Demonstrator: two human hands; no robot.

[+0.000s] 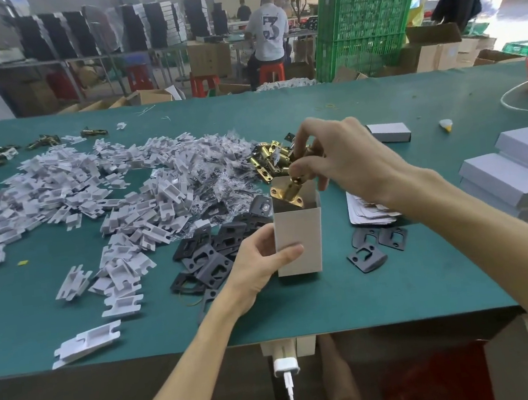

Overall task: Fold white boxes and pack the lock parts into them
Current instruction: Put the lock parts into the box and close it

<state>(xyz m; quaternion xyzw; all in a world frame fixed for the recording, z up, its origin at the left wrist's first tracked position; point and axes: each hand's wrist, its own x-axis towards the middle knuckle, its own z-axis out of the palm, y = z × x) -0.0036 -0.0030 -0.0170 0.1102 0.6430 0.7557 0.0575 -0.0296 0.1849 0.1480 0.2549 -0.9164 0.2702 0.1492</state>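
Note:
A small white box [298, 238] stands upright on the green table [381, 288], its top open. My left hand [260, 262] grips it from the left, thumb across its front. My right hand [340, 158] holds a brass latch [291, 190] by its upper end, and the latch's lower plate dips into the box's open top. More brass latches [267, 158] lie in a pile just behind the box. Black strike plates [209, 252] lie to the left of the box and a few more black strike plates [373, 246] to its right.
A wide heap of white plastic inserts and small bagged parts [97, 192] covers the table's left half. Flat box blanks [369, 211] lie right of the box, folded white boxes [522, 170] stack at the right edge, and one closed box [389, 132] sits behind. People work at far benches.

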